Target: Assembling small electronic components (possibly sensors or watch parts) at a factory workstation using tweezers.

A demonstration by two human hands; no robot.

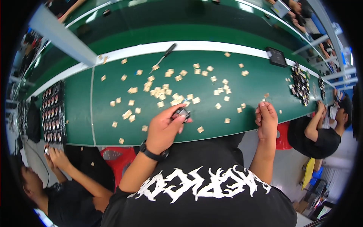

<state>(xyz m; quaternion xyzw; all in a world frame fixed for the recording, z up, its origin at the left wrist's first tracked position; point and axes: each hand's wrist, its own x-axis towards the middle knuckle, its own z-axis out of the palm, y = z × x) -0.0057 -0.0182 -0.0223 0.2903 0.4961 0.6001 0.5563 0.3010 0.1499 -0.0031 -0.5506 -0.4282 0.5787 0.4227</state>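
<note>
Left hand [163, 126] is closest in, wrist with a black watch [153, 153] just off the table's near edge. Fingers are curled tight around a small dark part [182, 113], thumb on top, so the part sits lifted just over the green work surface [234, 81] and angled toward the face, probably for a clear look at it. Can't make out what the part is, too small.

Right hand [266, 119] is off to the side at the table's near edge, fingers closed into a pinch. A tiny tan piece [266, 95] shows at the fingertips; it looks held but I can't tell for sure. The two hands are well apart, not working on the same item at this instant.

Beyond the hands: loose tan square chips [162, 92] are scattered across the mat, densest just past the left hand, which keeps the supply in easy reach. A thin tool with a black handle [165, 56] lies at the far edge, nobody touching it. A dark flat tray [276, 56] sits far right, with a pile of dark parts [300, 84] near it.

Co-workers sit to either side, one lower left [56, 157] with a rack of dark parts [53, 113], one at right [317, 128], each with their own stock.
</note>
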